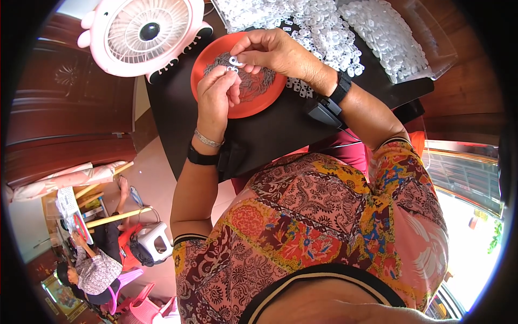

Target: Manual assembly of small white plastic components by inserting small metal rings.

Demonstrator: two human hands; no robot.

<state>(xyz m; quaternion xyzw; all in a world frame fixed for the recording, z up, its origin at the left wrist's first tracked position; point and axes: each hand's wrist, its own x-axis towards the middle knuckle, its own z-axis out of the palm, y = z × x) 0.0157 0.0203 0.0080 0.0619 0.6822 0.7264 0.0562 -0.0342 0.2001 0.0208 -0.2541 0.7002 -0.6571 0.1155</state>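
Head view, looking straight down: the left hand (216,94) has its fingertips pressed together, pinching a small white plastic ring (232,69), and the right hand (275,51) comes in from the upper right with its own grip closed on a second white ring (235,60), thumb and forefinger tight. The two rings sit one just above the other, touching or nearly so, in the upper middle of the frame. Both hands hover over one round red plate (259,105) that holds a grey heap of small dark parts (258,82), too fine to count. Each wrist wears one black band, and the left also carries one thin silver bracelet (208,140).

Out from there: the plate rests on a black table (270,135). Along the top edge, two big piles of white rings, one loose pile (318,27) and one in a clear bag (388,35) at upper right, far too many to count. Upper left, one pink fan (143,35) with a white grille. Dark wooden panelling (70,102) on the left. Lower left, another person (94,272) sits on the floor near pink plastic stools (143,308). Bright daylight at lower right.
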